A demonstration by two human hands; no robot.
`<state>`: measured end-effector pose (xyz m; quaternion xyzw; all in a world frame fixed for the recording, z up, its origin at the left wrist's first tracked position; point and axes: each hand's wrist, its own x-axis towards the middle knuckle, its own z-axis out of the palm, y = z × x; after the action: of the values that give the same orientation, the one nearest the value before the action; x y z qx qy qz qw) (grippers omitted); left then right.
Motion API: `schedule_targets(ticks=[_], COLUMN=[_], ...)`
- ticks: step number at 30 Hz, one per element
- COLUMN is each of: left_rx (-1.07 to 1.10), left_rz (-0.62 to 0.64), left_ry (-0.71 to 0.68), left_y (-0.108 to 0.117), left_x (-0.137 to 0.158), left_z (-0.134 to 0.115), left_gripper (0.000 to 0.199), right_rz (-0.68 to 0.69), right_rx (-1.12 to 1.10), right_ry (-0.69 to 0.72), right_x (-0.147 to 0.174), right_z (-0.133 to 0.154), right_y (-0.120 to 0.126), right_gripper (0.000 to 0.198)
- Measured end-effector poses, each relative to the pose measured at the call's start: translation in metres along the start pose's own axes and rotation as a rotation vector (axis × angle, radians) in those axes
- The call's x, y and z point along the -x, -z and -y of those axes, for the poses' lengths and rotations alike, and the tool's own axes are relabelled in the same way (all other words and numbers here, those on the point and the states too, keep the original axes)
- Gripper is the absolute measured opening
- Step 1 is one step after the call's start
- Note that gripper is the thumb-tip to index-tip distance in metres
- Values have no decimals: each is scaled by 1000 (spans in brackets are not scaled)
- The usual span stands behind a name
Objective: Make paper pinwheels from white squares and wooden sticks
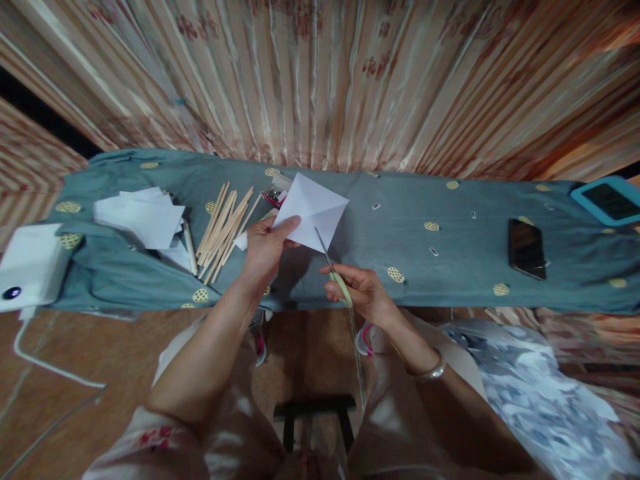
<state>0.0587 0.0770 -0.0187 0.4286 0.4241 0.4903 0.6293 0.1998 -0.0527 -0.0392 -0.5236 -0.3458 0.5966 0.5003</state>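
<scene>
Across the middle of the frame runs a long, narrow worktop (470,253) under a creased grey-green cloth printed with yellow pineapples; a pleated, pinkish-beige curtain (310,87) with dark red motifs fills the top, and a brown floor (125,340) shows below. At the far left sits a white box (35,267) with a round lens, its cable (55,370) trailing to the lower left. Next come loose papers (145,217), overlapping, a pale pen (190,248) by their right edge, then a heap of thin wooden sticks (225,230). At the centre, the left hand (265,247) has its fingers clamped on the left corner of a sheet (317,210), thumb on top. The sheet is white, plain and roughly square, turned like a diamond, with faint creases meeting near its middle. Just right of that, the right hand (357,290) has its fingers closed around the yellow-green handles of the scissors (341,288); a slim dark blade lies across the sheet's lower corner. Farther right are a dark phone (527,249) and, at the edge, a blue-framed tablet (610,200). Grey-and-white patterned fabric (545,393) occupies the lower right.
</scene>
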Motion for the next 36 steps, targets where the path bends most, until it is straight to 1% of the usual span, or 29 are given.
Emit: schedule_targets(ticks=[4,8,18,26,36], left_rx=[-18,-25,-16,-23,-10], left_rz=[0,-12,-3,-18,-3], left_ry=[22,43,54,69,60], left_y=[-1,-4,-5,-6,-6], left_x=[2,4,5,5,6], left_z=[-1,-2,-1,-1,-1], left_gripper=[33,29,30,26,26], right_rz=[-13,-16,-31,-33,-56], right_rx=[-10,-9,29,4,12], right_ry=[-9,-2,16,13,14], right_x=[0,-1,0,-1,1], right_z=[1,2,2,0,5], right_y=[-1,-1,0,-1,-3], right_gripper=[48,47,45,45,45])
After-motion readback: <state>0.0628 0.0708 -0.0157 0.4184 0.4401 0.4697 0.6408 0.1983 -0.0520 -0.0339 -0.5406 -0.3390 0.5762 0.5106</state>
